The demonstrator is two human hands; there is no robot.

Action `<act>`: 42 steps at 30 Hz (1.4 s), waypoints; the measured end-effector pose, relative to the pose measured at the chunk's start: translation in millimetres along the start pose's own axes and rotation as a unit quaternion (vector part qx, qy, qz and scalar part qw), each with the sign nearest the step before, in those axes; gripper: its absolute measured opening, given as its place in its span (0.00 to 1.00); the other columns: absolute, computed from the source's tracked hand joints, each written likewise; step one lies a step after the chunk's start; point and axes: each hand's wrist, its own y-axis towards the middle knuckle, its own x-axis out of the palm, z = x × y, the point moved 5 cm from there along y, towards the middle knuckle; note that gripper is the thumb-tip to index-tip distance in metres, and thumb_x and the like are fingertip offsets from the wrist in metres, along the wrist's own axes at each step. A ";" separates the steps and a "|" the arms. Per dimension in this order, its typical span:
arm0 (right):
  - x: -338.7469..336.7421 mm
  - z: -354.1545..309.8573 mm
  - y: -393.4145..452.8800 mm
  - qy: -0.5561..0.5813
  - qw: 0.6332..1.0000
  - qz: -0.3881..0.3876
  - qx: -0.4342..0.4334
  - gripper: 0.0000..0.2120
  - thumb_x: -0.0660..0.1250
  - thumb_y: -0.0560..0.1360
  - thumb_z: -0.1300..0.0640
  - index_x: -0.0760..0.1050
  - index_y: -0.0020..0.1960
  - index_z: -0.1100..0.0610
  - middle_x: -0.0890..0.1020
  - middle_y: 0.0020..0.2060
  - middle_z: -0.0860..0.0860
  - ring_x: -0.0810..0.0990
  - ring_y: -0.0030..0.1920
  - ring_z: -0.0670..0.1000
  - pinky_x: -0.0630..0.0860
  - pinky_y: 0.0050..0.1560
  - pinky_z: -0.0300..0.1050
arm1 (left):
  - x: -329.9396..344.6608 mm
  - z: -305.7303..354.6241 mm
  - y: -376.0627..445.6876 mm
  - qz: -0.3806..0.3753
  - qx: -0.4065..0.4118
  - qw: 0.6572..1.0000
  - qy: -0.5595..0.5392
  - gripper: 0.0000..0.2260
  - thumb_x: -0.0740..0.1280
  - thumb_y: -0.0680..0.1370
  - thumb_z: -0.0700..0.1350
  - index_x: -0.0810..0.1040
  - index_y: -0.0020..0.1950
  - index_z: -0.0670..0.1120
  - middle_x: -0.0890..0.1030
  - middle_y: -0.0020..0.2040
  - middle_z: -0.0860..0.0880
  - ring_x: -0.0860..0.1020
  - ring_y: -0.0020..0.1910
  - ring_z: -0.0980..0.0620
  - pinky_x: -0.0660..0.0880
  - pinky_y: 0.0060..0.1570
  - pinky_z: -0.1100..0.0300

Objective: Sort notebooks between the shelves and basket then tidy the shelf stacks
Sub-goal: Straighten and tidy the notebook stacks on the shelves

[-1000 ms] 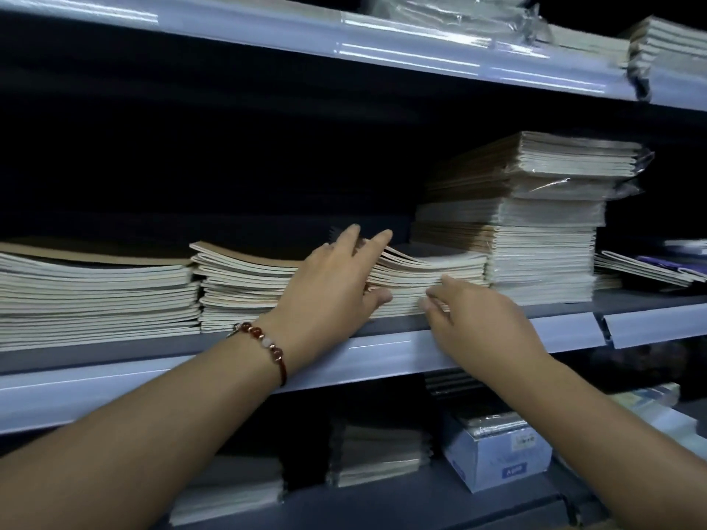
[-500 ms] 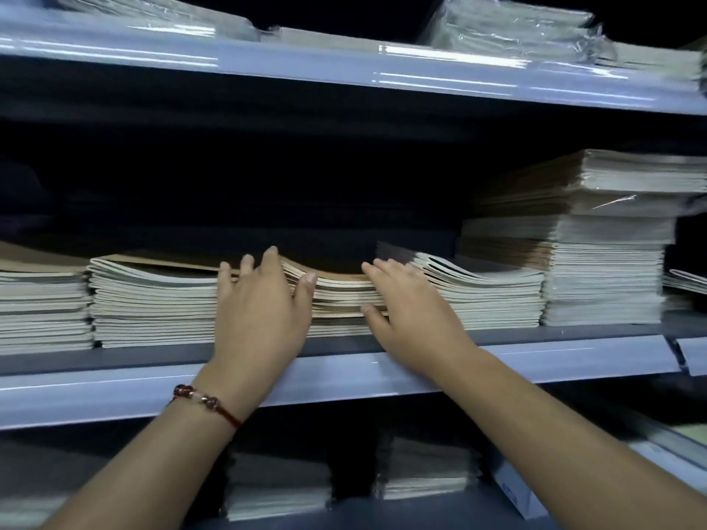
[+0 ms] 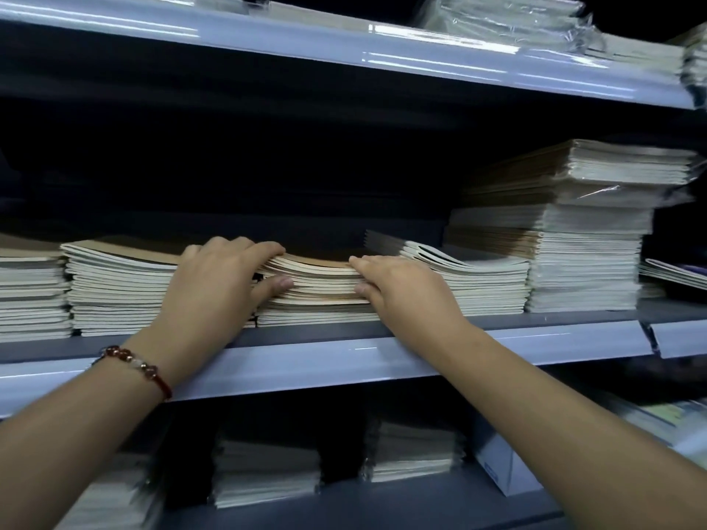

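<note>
Three shelf levels fill your view, and the middle shelf, with its pale glossy front strip, is where both of your hands work. Along it run several stacks of thin notebooks with cream page edges and brown covers: the tall stack at the right, partly wrapped in clear plastic, is the largest; next comes the left stack, then a low wavy stack just beside the tall one, and between those the middle stack that you are handling. Your left hand grips the left end of that middle stack, fingers curled over the top cover and the thumb pressed into the page edges partway down. Your right hand holds the right end, fingers lying along the top cover and the thumb tucked against the page edges below, so the upper notebooks are pinched between both hands. A red beaded bracelet sits on your left wrist. The top shelf carries plastic-wrapped packs, and the lower shelf holds more wrapped notebook bundles and a white box whose blue mark is too small to read. No writing on the notebooks or shelf strips can be read.
</note>
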 end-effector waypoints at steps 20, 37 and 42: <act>4.6 30.8 -38.5 -0.022 0.997 -0.037 -0.072 0.33 0.40 0.79 0.40 0.62 0.78 0.54 0.57 0.79 0.49 0.52 0.79 0.47 0.44 0.75 0.37 | 2.6 -5.0 -4.2 0.008 0.008 0.999 -0.054 0.28 0.65 0.78 0.58 0.67 0.77 0.53 0.76 0.70 0.46 0.76 0.62 0.41 0.69 0.59 0.44; -26.4 56.9 -71.1 -0.076 0.997 -0.018 0.026 0.24 0.53 0.79 0.44 0.77 0.68 0.53 0.76 0.69 0.52 0.76 0.67 0.54 0.72 0.65 0.49 | -1.9 8.2 -5.5 -0.015 0.169 0.981 0.097 0.36 0.79 0.67 0.55 0.73 0.73 0.49 0.71 0.72 0.37 0.75 0.65 0.35 0.72 0.59 0.40; -21.2 110.2 -97.6 -0.068 0.995 -0.010 0.071 0.23 0.45 0.83 0.43 0.75 0.45 0.52 0.80 0.38 0.47 0.77 0.41 0.52 0.70 0.38 0.49 | 2.9 12.2 -0.2 -0.048 0.158 0.983 0.079 0.39 0.81 0.65 0.51 0.70 0.73 0.52 0.78 0.61 0.43 0.77 0.54 0.38 0.76 0.47 0.44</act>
